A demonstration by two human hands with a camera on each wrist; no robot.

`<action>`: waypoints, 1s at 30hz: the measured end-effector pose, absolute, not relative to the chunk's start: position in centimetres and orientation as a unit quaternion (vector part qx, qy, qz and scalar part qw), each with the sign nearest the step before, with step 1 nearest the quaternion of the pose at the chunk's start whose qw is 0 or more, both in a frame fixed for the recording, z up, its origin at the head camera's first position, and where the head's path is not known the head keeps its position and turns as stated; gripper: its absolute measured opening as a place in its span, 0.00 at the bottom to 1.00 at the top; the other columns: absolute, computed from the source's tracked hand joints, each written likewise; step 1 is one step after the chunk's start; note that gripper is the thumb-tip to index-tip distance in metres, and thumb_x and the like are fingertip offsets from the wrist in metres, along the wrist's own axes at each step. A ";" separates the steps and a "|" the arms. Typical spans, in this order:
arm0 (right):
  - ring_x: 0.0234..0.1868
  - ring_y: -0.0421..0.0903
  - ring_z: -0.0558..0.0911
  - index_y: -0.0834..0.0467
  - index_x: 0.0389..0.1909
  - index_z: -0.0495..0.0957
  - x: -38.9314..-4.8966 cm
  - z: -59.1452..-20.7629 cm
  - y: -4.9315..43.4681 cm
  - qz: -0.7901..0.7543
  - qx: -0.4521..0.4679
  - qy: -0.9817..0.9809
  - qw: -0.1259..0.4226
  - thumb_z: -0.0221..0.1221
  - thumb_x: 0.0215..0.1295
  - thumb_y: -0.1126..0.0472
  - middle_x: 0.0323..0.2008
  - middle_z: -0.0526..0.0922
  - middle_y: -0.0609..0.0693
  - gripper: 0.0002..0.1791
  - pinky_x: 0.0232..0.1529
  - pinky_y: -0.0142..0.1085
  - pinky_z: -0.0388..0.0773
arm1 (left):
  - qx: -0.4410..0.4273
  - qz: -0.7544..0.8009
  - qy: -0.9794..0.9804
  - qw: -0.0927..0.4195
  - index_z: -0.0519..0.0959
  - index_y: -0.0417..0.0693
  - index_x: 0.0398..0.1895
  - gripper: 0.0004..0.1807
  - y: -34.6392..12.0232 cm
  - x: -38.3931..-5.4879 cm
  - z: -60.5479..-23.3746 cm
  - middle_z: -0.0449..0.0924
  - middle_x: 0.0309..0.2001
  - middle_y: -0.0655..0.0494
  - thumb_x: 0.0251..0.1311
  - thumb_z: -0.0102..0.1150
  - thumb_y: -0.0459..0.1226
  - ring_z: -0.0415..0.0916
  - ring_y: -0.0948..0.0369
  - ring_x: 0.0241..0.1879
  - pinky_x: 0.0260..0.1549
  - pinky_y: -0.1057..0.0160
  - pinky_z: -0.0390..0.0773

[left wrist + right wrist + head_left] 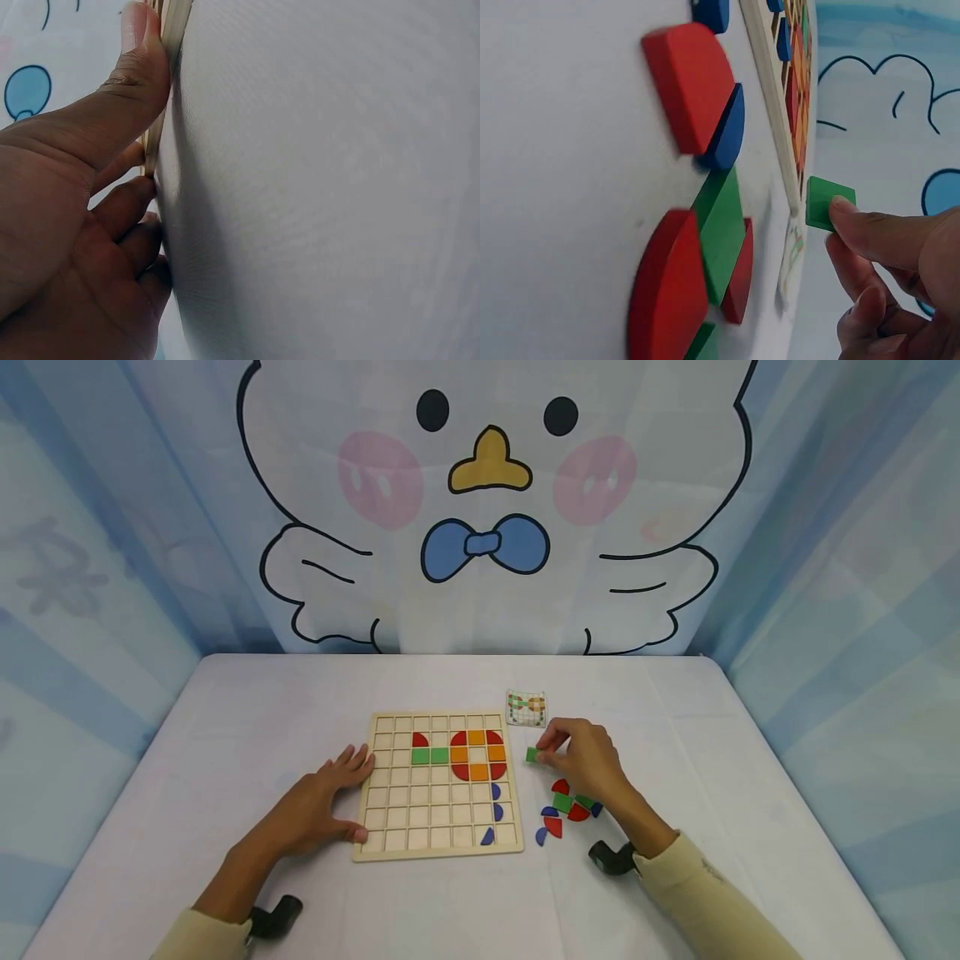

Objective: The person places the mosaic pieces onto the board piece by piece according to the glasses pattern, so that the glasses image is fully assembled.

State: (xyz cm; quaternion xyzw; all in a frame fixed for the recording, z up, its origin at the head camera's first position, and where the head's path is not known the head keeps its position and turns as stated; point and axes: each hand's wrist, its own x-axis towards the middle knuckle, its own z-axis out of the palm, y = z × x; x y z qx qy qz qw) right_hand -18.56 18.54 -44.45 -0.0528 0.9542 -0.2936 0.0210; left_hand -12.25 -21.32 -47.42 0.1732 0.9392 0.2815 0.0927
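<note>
My right hand [588, 758] pinches a green square tile [826, 201] between thumb and fingertips, just right of the wooden grid board [386, 818]. My left hand [318, 806] rests along the board's left edge, thumb near the lower corner and fingers spread higher up; the left wrist view shows the thumb [135, 71] against the rim. On the board lie two green squares [430, 756] under a red quarter piece [420, 741]. A ring of orange squares [477, 772] and red quarter pieces stands to their right, with several blue pieces [497, 812] lower down.
Below my right hand lies a loose pile of red quarter pieces [552, 827], green squares [562, 802] and blue pieces [541, 836]. A small pattern card [527, 708] sits by the board's upper right corner. A printed curtain [480, 610] hangs behind the white table [262, 710].
</note>
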 end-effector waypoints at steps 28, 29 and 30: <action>0.37 0.43 0.83 0.45 0.28 0.86 -21.2 -43.5 7.2 -0.348 -0.200 0.916 0.017 0.76 0.63 0.59 0.29 0.86 0.39 0.08 0.35 0.37 0.75 | 0.158 0.287 0.939 0.107 0.60 0.47 0.84 0.63 -21.5 -12.3 -47.5 0.52 0.85 0.45 0.44 0.84 0.52 0.47 0.39 0.85 0.80 0.31 0.54; 0.36 0.43 0.82 0.46 0.28 0.86 -21.4 -43.6 6.9 -0.349 -0.204 0.914 0.020 0.76 0.63 0.59 0.29 0.87 0.39 0.08 0.33 0.37 0.75 | 0.157 0.288 0.938 0.108 0.60 0.47 0.84 0.63 -21.5 -12.3 -47.5 0.51 0.85 0.45 0.44 0.84 0.52 0.47 0.39 0.85 0.80 0.31 0.53; 0.34 0.42 0.82 0.46 0.28 0.86 -21.5 -43.6 6.6 -0.350 -0.208 0.913 0.021 0.76 0.63 0.59 0.28 0.87 0.39 0.08 0.30 0.37 0.75 | 0.157 0.288 0.938 0.110 0.59 0.48 0.84 0.63 -21.5 -12.3 -47.4 0.51 0.85 0.45 0.44 0.84 0.53 0.47 0.39 0.85 0.80 0.31 0.53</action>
